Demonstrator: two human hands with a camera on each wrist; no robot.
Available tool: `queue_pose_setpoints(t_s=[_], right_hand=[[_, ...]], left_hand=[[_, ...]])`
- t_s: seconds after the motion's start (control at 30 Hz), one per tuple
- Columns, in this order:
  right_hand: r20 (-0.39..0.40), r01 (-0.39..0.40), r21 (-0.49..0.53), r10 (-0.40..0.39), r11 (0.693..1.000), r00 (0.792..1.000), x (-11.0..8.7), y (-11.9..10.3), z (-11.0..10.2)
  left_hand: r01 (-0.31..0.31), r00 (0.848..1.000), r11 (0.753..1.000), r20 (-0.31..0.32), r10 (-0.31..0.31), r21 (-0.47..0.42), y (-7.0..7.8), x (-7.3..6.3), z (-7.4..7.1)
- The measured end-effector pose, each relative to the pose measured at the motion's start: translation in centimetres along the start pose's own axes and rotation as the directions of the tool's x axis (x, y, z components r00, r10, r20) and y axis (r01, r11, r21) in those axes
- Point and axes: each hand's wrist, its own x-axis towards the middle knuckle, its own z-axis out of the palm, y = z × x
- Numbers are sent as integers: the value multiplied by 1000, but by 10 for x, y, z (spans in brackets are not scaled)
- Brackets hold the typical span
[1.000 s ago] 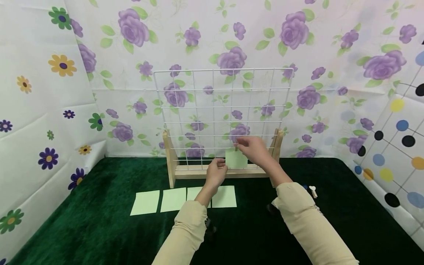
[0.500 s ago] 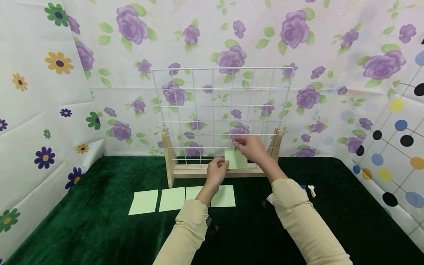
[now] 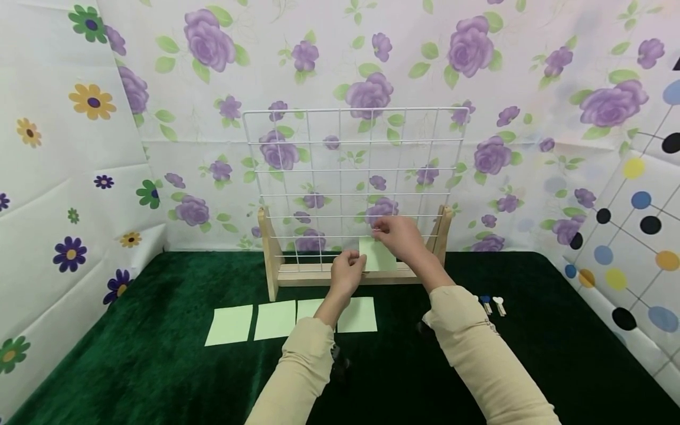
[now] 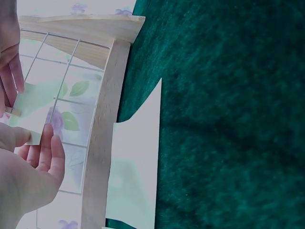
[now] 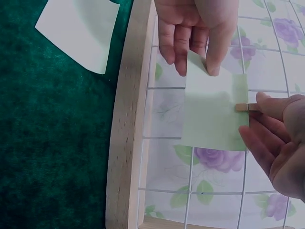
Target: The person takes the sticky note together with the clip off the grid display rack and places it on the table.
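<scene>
A pale green square of paper (image 3: 380, 255) stands against the lower part of a white wire grid (image 3: 340, 170). My left hand (image 3: 347, 275) pinches its lower left corner between thumb and fingers. At the paper's top edge, my right hand (image 3: 402, 237) pinches a small wooden clothespin (image 5: 242, 107). In the right wrist view the clothespin's tip overlaps the paper, close to a grid wire. Whether it also clamps the wire is hard to tell. The left wrist view shows the left thumb (image 4: 19, 136) over the paper's corner.
A wooden stand (image 3: 319, 278) bears the grid. Several pale green paper squares (image 3: 228, 324) lie in a row on the dark green cloth (image 3: 133, 360), one partly behind the left forearm. Two clothespins, with a blue top (image 3: 486, 301) and a white top (image 3: 499, 302), lie at right.
Both hands stay at the paper, with the right hand shifted very slightly left. The right forearm has moved a little left, showing more of the blue-topped clothespin. The view has shifted slightly.
</scene>
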Motion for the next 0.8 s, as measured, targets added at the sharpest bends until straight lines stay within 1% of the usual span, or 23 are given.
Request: queue_pose_setpoints(t_s=[0.2,0.47,0.6,0.73,0.8], right_hand=[[-13,-4,4,4,1000,1000,1,3,-1],[-12,-26,35,27,999,1000,1,6,-3],[-18,-17,25,18,1000,1000,1,6,-3],[-37,11,13,-11,1000,999,1,9,-3],[-57,12,45,-9,999,998,0,10,-3]], left_hand=[[-24,1000,1000,0,24,16,0,1,0],[-18,1000,999,-5,18,31,-1,0,1],[-13,1000,999,-8,14,43,-1,0,1],[-6,1000,999,-2,6,50,-2,0,0],[-4,1000,999,6,3,52,-2,-1,-1]])
